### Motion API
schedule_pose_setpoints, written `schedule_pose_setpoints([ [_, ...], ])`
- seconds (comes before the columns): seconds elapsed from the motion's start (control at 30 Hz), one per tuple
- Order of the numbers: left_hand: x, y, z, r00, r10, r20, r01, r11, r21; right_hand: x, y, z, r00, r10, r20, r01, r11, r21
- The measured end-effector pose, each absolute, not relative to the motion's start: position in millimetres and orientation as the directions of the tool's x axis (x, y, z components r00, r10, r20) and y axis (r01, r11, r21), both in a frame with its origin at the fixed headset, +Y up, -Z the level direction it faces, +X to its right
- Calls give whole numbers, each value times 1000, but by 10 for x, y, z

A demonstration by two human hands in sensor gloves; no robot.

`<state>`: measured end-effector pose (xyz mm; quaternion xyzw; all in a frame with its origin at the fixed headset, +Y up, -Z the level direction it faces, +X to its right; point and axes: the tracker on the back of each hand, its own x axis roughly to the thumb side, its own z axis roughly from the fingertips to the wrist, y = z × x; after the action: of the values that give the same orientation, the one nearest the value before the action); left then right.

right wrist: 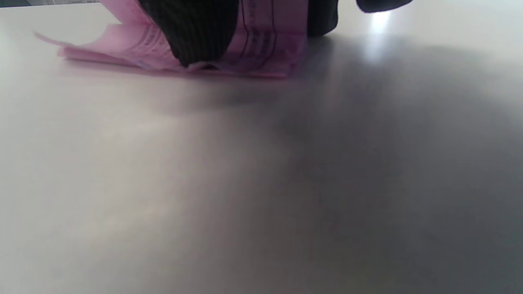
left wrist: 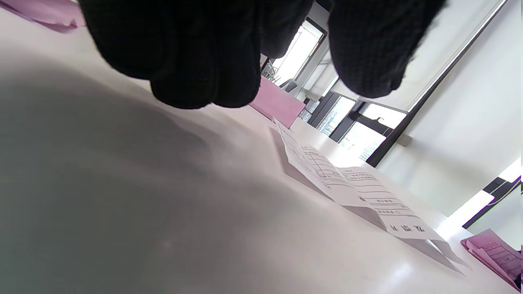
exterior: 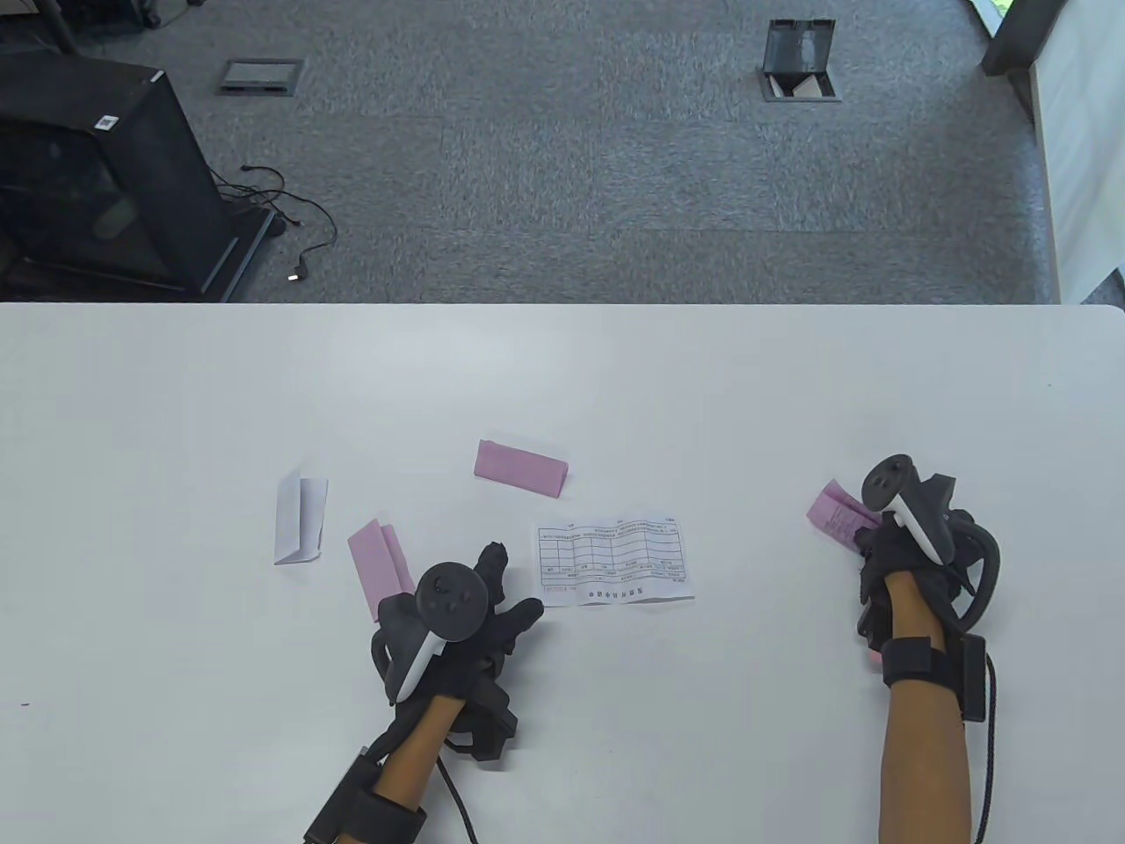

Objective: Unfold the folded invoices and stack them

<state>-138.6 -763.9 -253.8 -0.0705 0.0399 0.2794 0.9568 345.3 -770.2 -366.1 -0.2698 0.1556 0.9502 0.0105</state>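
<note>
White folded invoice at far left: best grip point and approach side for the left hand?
Pinch the raised flap of the white folded invoice along its free right edge, probably coming in from the right, where the left hand already sits. It lies half open in a V, its crease running roughly away from the person, so that flap stands off the table and fingers can likely slip under without scraping.

Five invoices lie on a white table: three pink, two white. Four are folded; one white sheet lies unfolded. Two gloved hands are in view.
</note>
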Motion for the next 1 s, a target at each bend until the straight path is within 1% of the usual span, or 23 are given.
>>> schedule_pose_setpoints([
  [0.03,-1392,-7648,-2543,837,533,-122,-546,830,-115,3458,-7709,-3662,-850,-24,-527,-124,-962,243],
  [0.07,-1398,-7660,-2549,833,538,-127,-552,826,-118,3459,-7710,-3661,-847,-30,-531,-116,-964,239],
  [0.1,-1403,-7669,-2551,829,544,-129,-558,821,-121,3457,-7697,-3651,-849,-57,-525,-84,-967,241],
  [0.23,-1406,-7670,-2550,825,551,-124,-563,817,-122,3460,-7693,-3598,-837,-127,-532,60,-988,141],
  [0.3,-1407,-7671,-2549,829,546,-118,-558,821,-122,3468,-7687,-3570,-834,-148,-532,87,-986,139],
  [0.37,-1409,-7669,-2547,830,546,-113,-557,822,-120,3490,-7666,-3532,-832,-141,-536,97,-989,109],
  [0.4,-1414,-7668,-2547,828,549,-110,-559,820,-119,3496,-7644,-3498,-834,-115,-540,84,-993,81],
  [0.43,-1417,-7661,-2544,826,553,-108,-563,819,-115,3493,-7624,-3479,-841,-89,-533,67,-996,62],
  [0.5,-1418,-7631,-2535,820,565,-95,-572,814,-102,3438,-7521,-3409,-868,25,-497,-29,-1000,1],
  [0.6,-1377,-7565,-2505,802,596,-47,-597,798,-83,3239,-7298,-3257,-890,227,-395,-214,-974,-77],
  [0.63,-1351,-7534,-2486,793,609,-20,-608,790,-83,3130,-7218,-3194,-896,282,-342,-269,-959,-86],
  [0.73,-1263,-7467,-2402,755,654,45,-648,755,-102,2741,-7054,-2986,-905,378,-198,-370,-926,-78],
  [0.77,-1238,-7456,-2374,745,665,57,-657,746,-112,2634,-7032,-2932,-906,388,-168,-381,-922,-74],
  [0.8,-1195,-7444,-2324,726,684,72,-673,728,-132,2451,-7013,-2838,-906,408,-110,-404,-913,-59],
  [0.9,-1085,-7452,-2206,656,751,77,-724,655,-217,2048,-7037,-2648,-887,462,-8,-461,-887,-26],
  [1.0,-1002,-7512,-2121,556,831,28,-788,538,-300,1688,-7119,-2488,-847,527,67,-527,-850,15],
])
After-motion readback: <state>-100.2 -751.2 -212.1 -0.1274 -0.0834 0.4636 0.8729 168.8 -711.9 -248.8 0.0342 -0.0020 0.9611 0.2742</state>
